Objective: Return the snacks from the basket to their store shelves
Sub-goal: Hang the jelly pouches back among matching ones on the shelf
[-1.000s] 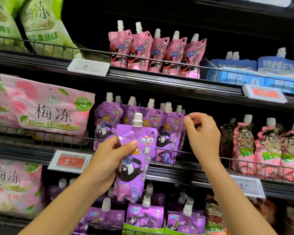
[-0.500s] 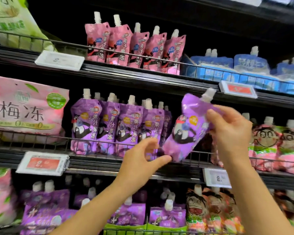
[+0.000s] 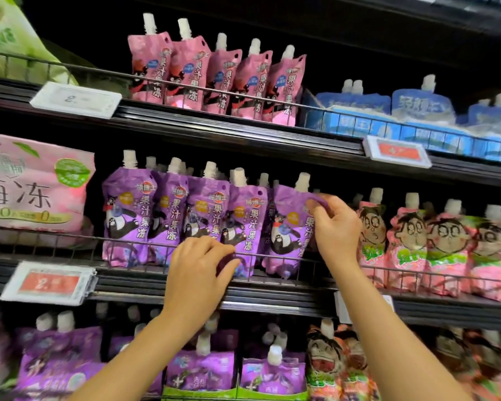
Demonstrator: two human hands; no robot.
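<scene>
Pinch grip on the top right corner, that's how the right hand (image 3: 334,227) has the purple pouch (image 3: 287,231), thumb and fingers closed on the foil just beside the spout. Pouch is already standing behind the wire rail (image 3: 70,235) on the middle shelf, at the right end of the purple row (image 3: 168,212). Just left of and below that grip, the left hand (image 3: 198,273) curls its fingertips on the foot of the neighbouring pouch at the rail, looks like steadying it. I'd seat the base fully down behind the rail and square the face with the row before letting go. Watch the cartoon-face pouches (image 3: 411,241) crowding the right side.
</scene>
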